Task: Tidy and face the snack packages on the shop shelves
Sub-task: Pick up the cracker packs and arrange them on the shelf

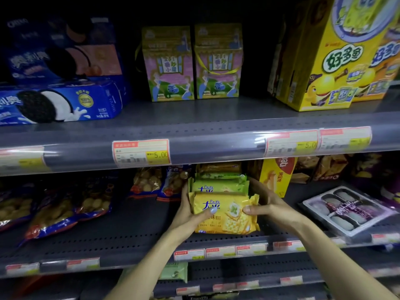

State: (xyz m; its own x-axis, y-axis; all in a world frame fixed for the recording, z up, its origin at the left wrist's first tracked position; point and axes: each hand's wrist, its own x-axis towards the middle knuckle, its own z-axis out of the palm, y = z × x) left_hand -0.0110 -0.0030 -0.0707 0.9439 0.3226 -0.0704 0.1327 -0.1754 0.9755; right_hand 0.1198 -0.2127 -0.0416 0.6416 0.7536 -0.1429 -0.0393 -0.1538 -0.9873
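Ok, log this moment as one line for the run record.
shelf: middle | left hand: grips yellow cracker pack | right hand: grips same pack | green packs: lined up behind it | step: facing pack forward

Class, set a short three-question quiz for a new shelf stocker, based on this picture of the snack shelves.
1. True or false: both hands grip the yellow cracker packet.
2. What lies directly behind it? A) green cracker packets B) blue biscuit box C) purple tray
3. Fill in: the two pink-and-green house-shaped cartons stand on the ____ shelf.

Key
1. True: left hand and right hand grip its two ends.
2. A
3. upper
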